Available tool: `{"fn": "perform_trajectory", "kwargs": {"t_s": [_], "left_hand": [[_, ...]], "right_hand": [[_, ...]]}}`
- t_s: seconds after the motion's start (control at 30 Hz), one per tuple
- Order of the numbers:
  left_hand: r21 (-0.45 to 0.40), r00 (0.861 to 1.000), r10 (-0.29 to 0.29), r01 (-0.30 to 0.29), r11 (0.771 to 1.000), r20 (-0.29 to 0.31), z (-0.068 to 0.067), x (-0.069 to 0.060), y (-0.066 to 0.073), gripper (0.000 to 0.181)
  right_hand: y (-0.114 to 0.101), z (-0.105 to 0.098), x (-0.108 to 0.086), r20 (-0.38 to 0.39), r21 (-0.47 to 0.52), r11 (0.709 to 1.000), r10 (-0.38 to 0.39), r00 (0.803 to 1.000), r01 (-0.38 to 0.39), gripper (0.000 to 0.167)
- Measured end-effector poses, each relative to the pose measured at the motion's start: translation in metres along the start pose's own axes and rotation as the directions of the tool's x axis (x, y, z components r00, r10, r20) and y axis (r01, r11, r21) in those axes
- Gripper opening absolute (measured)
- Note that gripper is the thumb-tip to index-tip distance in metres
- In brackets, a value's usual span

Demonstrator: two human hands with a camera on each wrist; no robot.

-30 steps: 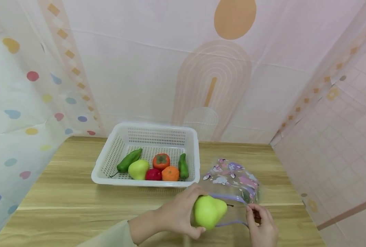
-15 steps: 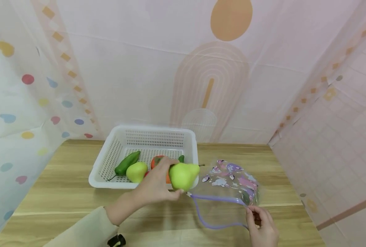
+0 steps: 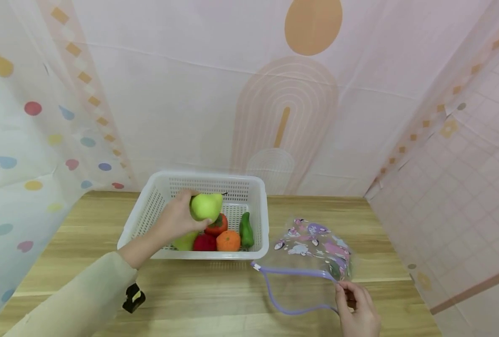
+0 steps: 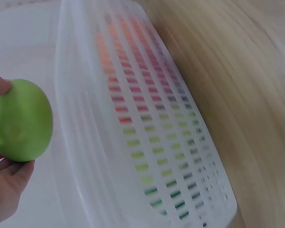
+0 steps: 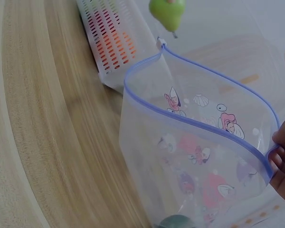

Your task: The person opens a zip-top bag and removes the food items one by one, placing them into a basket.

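A yellow-green pear [image 3: 206, 207] is gripped in my left hand [image 3: 176, 219], above the white basket [image 3: 262, 255]. In the left wrist view the pear [image 4: 23, 121] shows its rounded base, thumb and fingers on either side. Below it in the basket lie a second pear [image 3: 185, 242], partly hidden by my hand, a red fruit [image 3: 205, 243], a persimmon [image 3: 217, 226], an orange [image 3: 228, 241] and a green pepper [image 3: 246, 230]. My right hand [image 3: 357, 306] pinches one corner of a clear zip bag [image 5: 194, 142] with a purple edge; its mouth gapes. A dark green thing [image 5: 175, 221] shows inside.
The basket stands toward the back of the wooden table [image 3: 198, 299], left of the bag. Behind it hangs a patterned curtain [image 3: 182, 93], with more curtain on both sides. A black strap piece [image 3: 133, 298] hangs by the left sleeve [image 3: 81, 295].
My left hand has carried the pear from beside the bag's mouth leftward and away from me, to over the basket. The right hand keeps its pinch on the bag, nearly still.
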State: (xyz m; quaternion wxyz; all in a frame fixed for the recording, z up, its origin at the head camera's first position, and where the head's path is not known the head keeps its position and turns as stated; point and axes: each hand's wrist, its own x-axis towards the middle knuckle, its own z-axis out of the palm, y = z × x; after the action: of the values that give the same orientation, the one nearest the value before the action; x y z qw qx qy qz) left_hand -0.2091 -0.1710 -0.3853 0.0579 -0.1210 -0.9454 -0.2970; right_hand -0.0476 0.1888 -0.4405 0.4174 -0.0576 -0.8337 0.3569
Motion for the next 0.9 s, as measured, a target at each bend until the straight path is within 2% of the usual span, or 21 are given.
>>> {"fn": "perform_trajectory", "kwargs": {"t_s": [0.23,0.43,0.63,0.9], "left_hand": [[0.083,0.999,-0.033,0.03,0.996,0.034,0.004,0.018,-0.022,0.076],[0.111,0.987,-0.101,0.086,0.99,0.129,0.013,0.027,-0.034,0.078],[0.115,0.975,-0.123,0.104,0.988,0.182,0.022,0.032,-0.04,0.076],[0.203,0.968,-0.13,0.087,0.975,0.212,0.025,0.036,-0.041,0.077]], "right_hand": [[0.002,0.001,-0.001,-0.002,-0.007,1.0,-0.009,1.0,0.009,0.021],[0.003,0.001,0.0,-0.006,0.005,1.0,-0.023,1.0,0.023,0.023],[0.0,0.003,0.0,-0.007,-0.005,1.0,-0.027,1.0,0.027,0.022],[0.001,0.006,-0.001,0.003,0.004,0.999,-0.046,0.999,0.046,0.022]]}}
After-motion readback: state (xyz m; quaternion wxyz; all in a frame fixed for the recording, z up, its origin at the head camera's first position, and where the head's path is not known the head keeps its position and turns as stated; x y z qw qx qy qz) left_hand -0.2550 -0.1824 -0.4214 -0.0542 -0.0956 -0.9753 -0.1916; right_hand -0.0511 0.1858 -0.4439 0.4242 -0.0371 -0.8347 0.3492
